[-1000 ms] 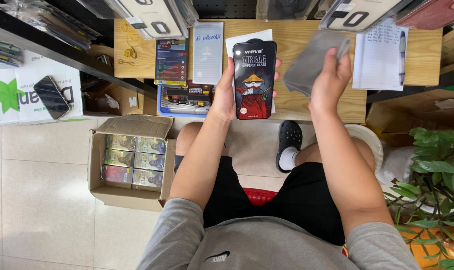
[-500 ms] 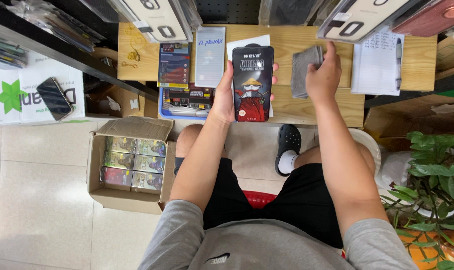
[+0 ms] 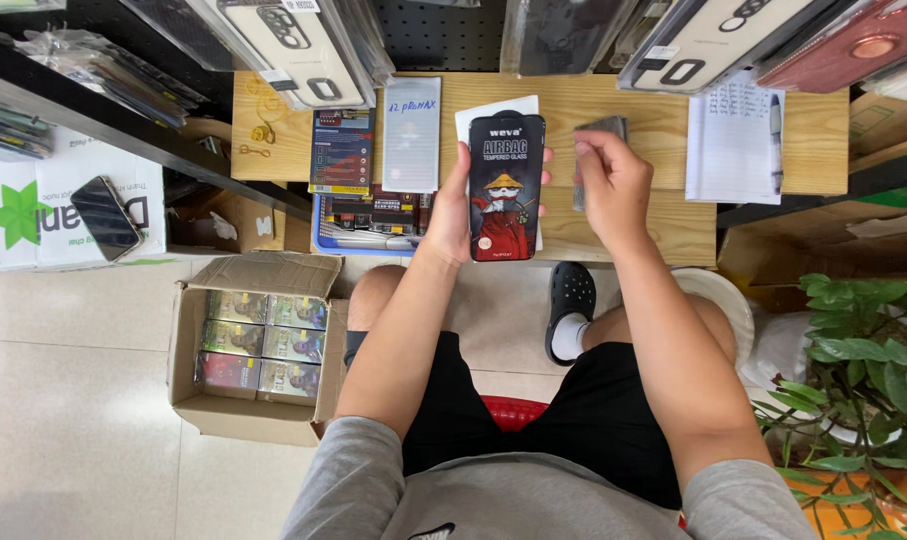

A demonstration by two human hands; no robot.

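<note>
My left hand (image 3: 456, 205) holds up a black phone-shaped package (image 3: 505, 186) with a cartoon figure in a red robe on its front, above the wooden table (image 3: 663, 215). My right hand (image 3: 613, 185) is just to its right, pinching a thin grey sheet (image 3: 591, 150) edge-on by its upper part. A white sheet (image 3: 495, 106) lies on the table behind the package.
On the table lie a pale blue flat pack (image 3: 412, 133), dark printed packs (image 3: 341, 152), a stack of boxes (image 3: 373, 212) and a notepad with a pen (image 3: 733, 135). An open cardboard box (image 3: 258, 345) of packs stands on the floor left. A potted plant (image 3: 863, 360) is right.
My right hand came down and left with the grey sheet, which turned from flat-facing to nearly edge-on, closer to the package. My left hand held the package almost still.
</note>
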